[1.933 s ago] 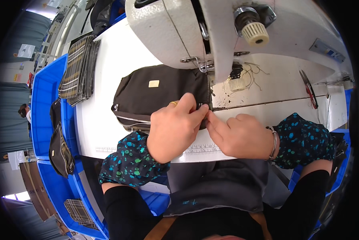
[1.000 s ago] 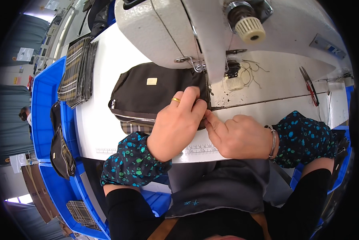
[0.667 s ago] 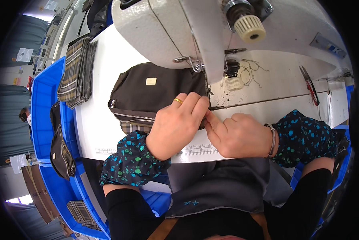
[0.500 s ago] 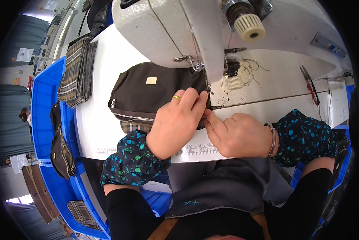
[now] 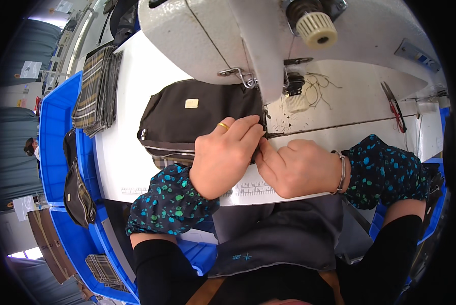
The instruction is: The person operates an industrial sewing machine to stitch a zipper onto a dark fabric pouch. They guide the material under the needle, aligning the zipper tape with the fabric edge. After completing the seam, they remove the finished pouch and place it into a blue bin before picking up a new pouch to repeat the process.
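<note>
A dark brown fabric bag piece (image 5: pixel 202 113) with a small pale label and a silver zipper lies on the white table, its far right corner under the sewing machine (image 5: pixel 268 48). Plaid cloth shows below the zipper. My left hand (image 5: pixel 222 161) rests on the piece's right part, fingers bent together and gripping near the right edge. Beside it, my right hand (image 5: pixel 301 168) pinches the same edge with thumb and forefinger, close to the left fingertips. The fingers hide exactly what is pinched there.
Red-handled scissors (image 5: pixel 393 108) lie at the right, and loose thread (image 5: pixel 319 90) lies beside the machine. A stack of plaid pieces (image 5: pixel 97 89) sits at the table's left edge. Blue bins (image 5: pixel 54 137) stand left, with a dark bag piece (image 5: pixel 76 195) over one. A ruler strip (image 5: pixel 253 189) runs along the front.
My left fingers have flattened and drawn closer together on the fabric. The right hand has shifted slightly left. The bag piece has barely moved.
</note>
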Available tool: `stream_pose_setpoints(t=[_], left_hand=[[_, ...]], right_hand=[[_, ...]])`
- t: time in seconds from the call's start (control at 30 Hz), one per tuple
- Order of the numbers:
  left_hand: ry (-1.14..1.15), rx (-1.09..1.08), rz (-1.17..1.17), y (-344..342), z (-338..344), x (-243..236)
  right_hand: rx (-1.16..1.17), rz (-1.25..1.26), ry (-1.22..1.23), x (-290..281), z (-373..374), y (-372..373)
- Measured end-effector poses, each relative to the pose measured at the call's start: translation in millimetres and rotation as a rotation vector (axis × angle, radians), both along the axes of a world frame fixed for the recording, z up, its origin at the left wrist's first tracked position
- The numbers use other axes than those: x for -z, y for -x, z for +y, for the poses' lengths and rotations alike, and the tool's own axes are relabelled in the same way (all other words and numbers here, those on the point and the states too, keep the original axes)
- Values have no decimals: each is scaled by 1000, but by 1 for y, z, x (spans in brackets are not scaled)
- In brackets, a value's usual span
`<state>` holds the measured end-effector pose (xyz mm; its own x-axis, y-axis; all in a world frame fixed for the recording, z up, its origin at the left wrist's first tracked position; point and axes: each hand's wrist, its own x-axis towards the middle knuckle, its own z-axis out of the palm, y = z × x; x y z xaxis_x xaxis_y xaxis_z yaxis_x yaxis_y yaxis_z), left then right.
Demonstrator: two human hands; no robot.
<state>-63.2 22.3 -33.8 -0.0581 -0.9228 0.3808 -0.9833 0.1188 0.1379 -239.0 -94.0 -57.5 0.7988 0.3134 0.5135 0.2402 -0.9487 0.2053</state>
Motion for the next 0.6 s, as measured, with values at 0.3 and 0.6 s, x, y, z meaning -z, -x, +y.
stream_pose_setpoints(t=[0.3, 0.6], left_hand=[[22, -8, -87, 9, -1, -1], [59, -84, 16, -7, -26, 10]], right_hand=[[4, 86, -28, -7, 2, 4], [130, 69, -61, 2, -11, -7]])
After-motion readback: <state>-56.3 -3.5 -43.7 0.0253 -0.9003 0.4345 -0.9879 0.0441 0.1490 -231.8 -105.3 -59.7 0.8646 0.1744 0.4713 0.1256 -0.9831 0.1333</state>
